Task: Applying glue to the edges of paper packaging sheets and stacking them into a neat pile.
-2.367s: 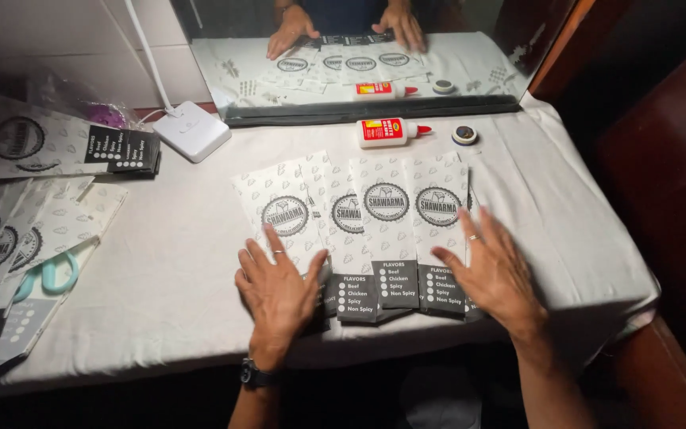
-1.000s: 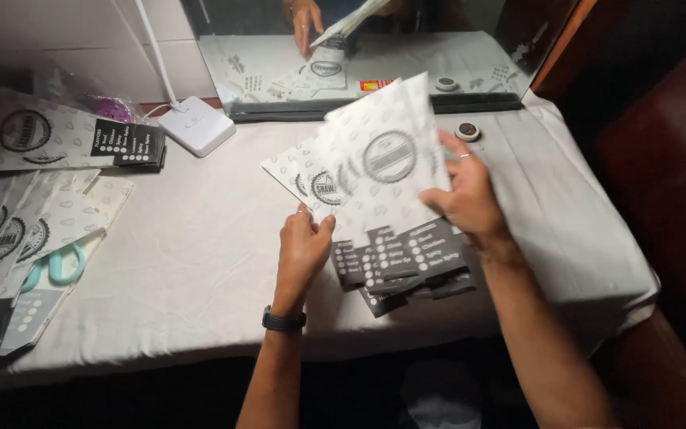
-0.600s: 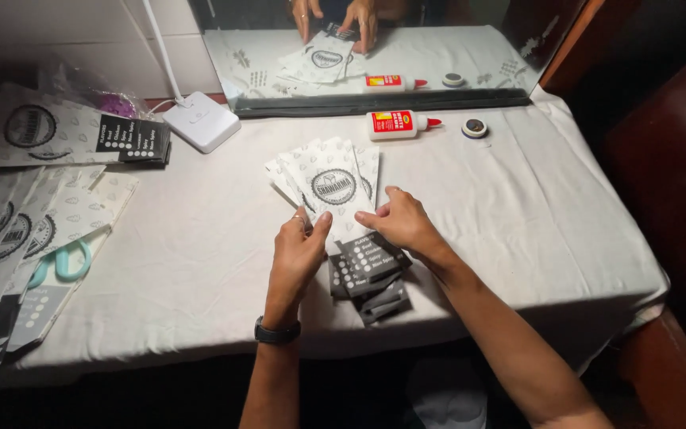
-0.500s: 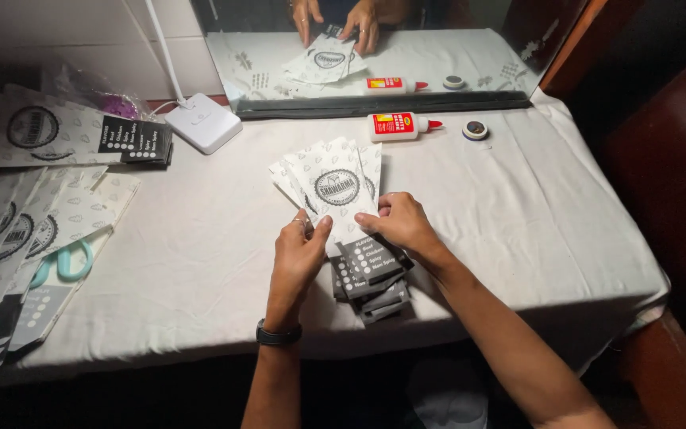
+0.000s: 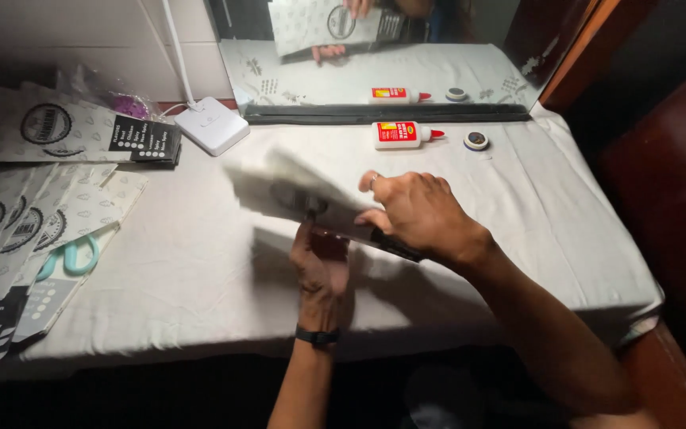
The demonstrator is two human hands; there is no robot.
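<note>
- Far left of the frame: flat white printed paper bags with round dark emblems (image 5: 17, 230) fan across the white tablecloth (image 5: 200, 278), pale teal-handled scissors (image 5: 69, 258) tucked among them.
- Centre: the left hand (image 5: 321, 266) props from below, fingers curled up under a blurred stack of white printed paper bags (image 5: 295, 195), lifted off the cloth.
- Right of centre: the right hand (image 5: 414, 210) clamps the stack's dark end, thumb and fingers pressed together on it.
- Upper right: a white glue bottle with a red cap (image 5: 402, 135) lies beside a small round tape roll (image 5: 476, 141).

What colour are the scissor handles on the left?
Light teal, seen in the head view: the scissors lie partly tucked under the printed paper bags.
</note>
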